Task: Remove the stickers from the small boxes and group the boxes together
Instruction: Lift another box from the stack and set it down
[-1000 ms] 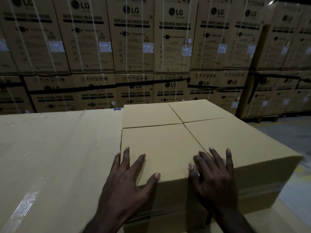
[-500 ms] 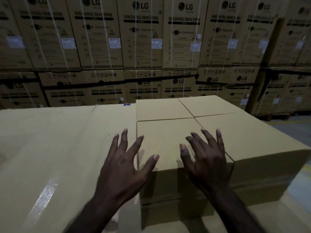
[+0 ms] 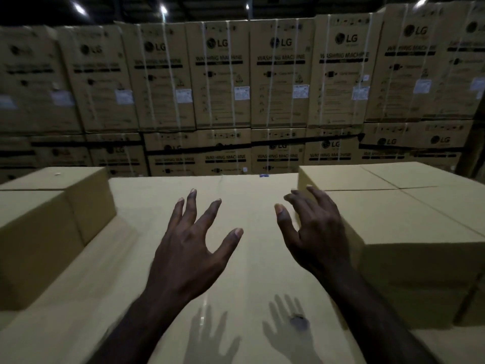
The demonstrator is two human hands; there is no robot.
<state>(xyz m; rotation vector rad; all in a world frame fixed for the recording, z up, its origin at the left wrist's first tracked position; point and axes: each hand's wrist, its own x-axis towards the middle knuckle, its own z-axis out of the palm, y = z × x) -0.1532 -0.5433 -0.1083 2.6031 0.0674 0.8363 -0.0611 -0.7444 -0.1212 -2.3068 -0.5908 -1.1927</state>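
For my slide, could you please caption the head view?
Both hands, left and right, hover empty over a large carton between two groups of small boxes, stacked washing-machine cartons behind.

**Cardboard, matt and taped**

We see plain matt brown cardboard on the small boxes at right (image 3: 409, 222) and left (image 3: 44, 222). The large carton (image 3: 236, 271) beneath them is smooth cardboard with a glossy clear tape strip (image 3: 202, 315). The stacked printed cartons (image 3: 280, 74) behind are strapped cardboard.

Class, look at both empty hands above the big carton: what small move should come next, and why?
Probably swing the left hand toward the small boxes on the left. Both hands hover, holding nothing, the right hand beside the grouped boxes on the right, and the left boxes sit apart.
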